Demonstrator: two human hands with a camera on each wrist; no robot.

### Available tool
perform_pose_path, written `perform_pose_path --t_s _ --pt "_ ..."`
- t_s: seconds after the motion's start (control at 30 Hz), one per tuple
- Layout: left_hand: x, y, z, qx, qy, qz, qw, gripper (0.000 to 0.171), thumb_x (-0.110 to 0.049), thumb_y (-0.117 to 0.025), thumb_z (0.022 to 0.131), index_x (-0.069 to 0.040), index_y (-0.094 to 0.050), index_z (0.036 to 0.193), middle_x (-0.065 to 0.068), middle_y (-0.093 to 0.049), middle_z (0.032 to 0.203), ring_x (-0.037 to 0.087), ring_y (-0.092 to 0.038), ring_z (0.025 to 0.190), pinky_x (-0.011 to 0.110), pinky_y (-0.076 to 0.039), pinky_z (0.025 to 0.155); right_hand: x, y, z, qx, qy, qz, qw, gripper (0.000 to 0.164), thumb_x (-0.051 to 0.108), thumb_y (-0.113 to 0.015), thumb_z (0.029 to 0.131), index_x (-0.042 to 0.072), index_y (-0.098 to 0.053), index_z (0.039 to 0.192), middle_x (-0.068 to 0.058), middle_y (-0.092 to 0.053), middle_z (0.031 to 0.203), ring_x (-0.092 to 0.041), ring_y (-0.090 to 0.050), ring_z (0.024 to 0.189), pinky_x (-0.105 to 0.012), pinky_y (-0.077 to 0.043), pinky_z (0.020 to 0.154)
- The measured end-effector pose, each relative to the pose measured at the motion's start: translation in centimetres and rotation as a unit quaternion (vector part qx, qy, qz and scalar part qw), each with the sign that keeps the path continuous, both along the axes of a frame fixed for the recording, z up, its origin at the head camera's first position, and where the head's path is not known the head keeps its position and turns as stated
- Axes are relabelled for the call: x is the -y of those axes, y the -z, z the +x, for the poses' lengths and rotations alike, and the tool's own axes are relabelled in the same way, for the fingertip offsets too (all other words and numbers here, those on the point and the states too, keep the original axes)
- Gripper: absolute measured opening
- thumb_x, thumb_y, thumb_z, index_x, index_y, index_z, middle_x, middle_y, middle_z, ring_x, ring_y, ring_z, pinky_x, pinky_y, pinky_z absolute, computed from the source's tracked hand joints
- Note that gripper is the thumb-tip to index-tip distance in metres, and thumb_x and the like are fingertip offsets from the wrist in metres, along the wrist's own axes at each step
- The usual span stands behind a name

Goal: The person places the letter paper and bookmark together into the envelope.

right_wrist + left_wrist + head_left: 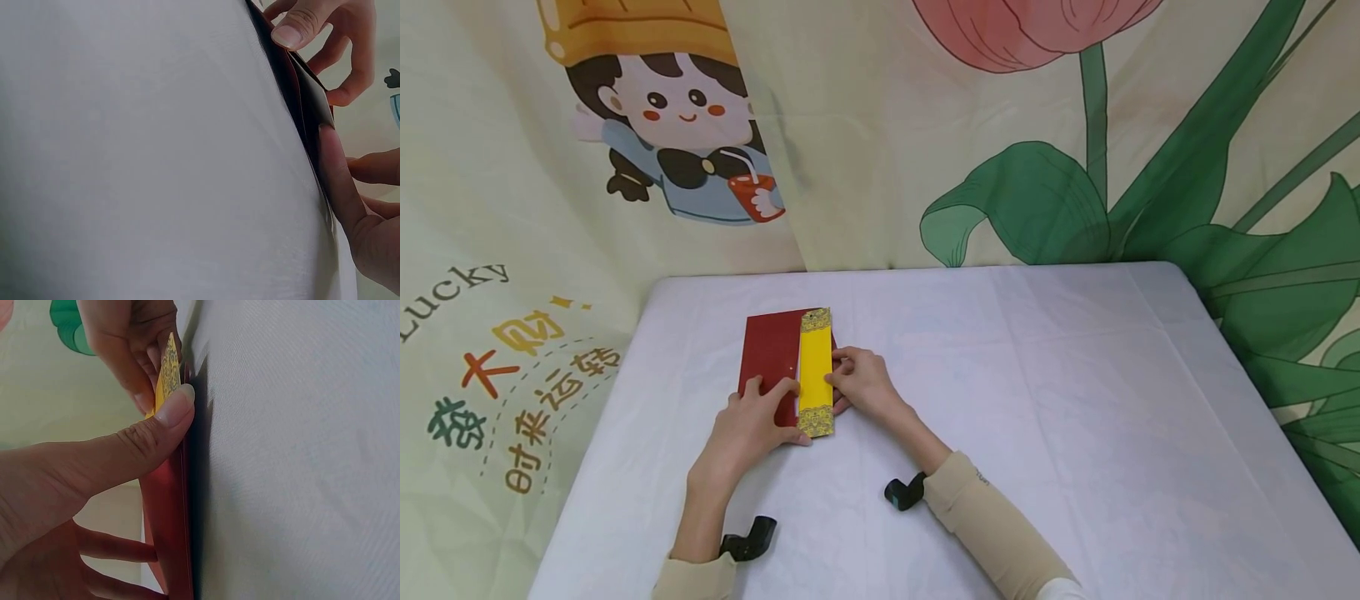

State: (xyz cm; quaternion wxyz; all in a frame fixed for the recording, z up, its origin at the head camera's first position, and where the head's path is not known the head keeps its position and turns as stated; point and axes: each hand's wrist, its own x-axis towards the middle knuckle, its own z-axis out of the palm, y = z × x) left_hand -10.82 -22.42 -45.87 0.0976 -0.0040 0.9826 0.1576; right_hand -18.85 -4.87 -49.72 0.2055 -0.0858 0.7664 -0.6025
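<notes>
A flat dark red folder (769, 342) lies on the table, with a yellow strip (816, 362) along its right side. Patterned bands mark both ends of the strip. My left hand (748, 425) holds the folder at its near side. The left thumb (178, 406) is at the strip's near end, and other fingers rest on the red cover. At the right edge, my right hand (863, 382) pinches the strip's edge between thumb and fingers. A dark gap shows between layers of the folder (312, 100) in the right wrist view, beside a right-hand digit.
A white cloth covers the table (1037, 417). Behind it hangs a printed curtain (865, 150) with a cartoon figure, flowers and leaves. Black wrist devices (751, 540) sit at both sleeve cuffs.
</notes>
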Motion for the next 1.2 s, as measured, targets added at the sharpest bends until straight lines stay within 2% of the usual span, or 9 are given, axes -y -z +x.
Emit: perform_pose_path --t_s 0.13,0.5,0.7,1.03,1.2 --pt "0.0 0.0 0.1 0.000 0.001 0.002 1.0000 0.076 -0.046 -0.085 0.066 -0.019 -0.055 0.131 0.034 -0.040 0.138 0.055 -0.048 0.108 0.062 -0.052 0.079 -0.1 0.1 0.3 -0.005 0.009 0.014 1.000 0.047 0.007 -0.067 0.090 0.004 -0.053 0.134 -0.006 -0.070 0.083 -0.023 -0.067 0.051 -0.032 -0.057 0.050" --pt "0.0 -0.1 0.0 -0.002 0.004 0.003 1.0000 0.076 -0.046 -0.085 0.067 -0.018 -0.055 0.131 0.034 -0.040 0.137 0.055 -0.047 0.108 0.061 -0.053 0.078 0.7 0.2 0.5 0.011 0.009 -0.026 1.000 0.046 0.002 -0.066 0.089 0.000 -0.053 0.133 -0.010 -0.068 0.087 -0.022 -0.070 0.061 -0.035 -0.058 0.052" --pt "-0.1 -0.1 0.0 -0.002 0.001 0.003 1.0000 0.076 -0.044 -0.086 0.067 -0.018 -0.055 0.131 0.034 -0.039 0.138 0.057 -0.046 0.110 0.060 -0.054 0.077 1.2 0.3 0.6 0.015 0.003 -0.047 0.999 0.045 0.001 -0.065 0.089 -0.002 -0.052 0.132 -0.013 -0.067 0.086 -0.023 -0.071 0.061 -0.036 -0.058 0.052" --pt "0.1 0.0 0.0 -0.002 0.000 -0.001 1.0000 0.072 -0.044 -0.086 0.068 -0.019 -0.056 0.128 0.034 -0.039 0.139 0.059 -0.045 0.113 0.063 -0.052 0.079 2.0 0.4 0.5 0.009 0.000 -0.046 0.999 0.044 -0.001 -0.064 0.089 -0.003 -0.053 0.132 -0.013 -0.068 0.086 -0.023 -0.070 0.060 -0.035 -0.058 0.052" --pt "0.1 0.1 0.0 -0.006 0.008 -0.001 1.0000 0.070 -0.046 -0.085 0.069 -0.020 -0.055 0.126 0.034 -0.040 0.138 0.059 -0.047 0.109 0.064 -0.050 0.078 2.3 0.3 0.6 -0.002 -0.001 -0.044 0.999 0.042 -0.002 -0.063 0.090 -0.005 -0.054 0.130 -0.015 -0.069 0.086 -0.023 -0.071 0.060 -0.033 -0.058 0.051"
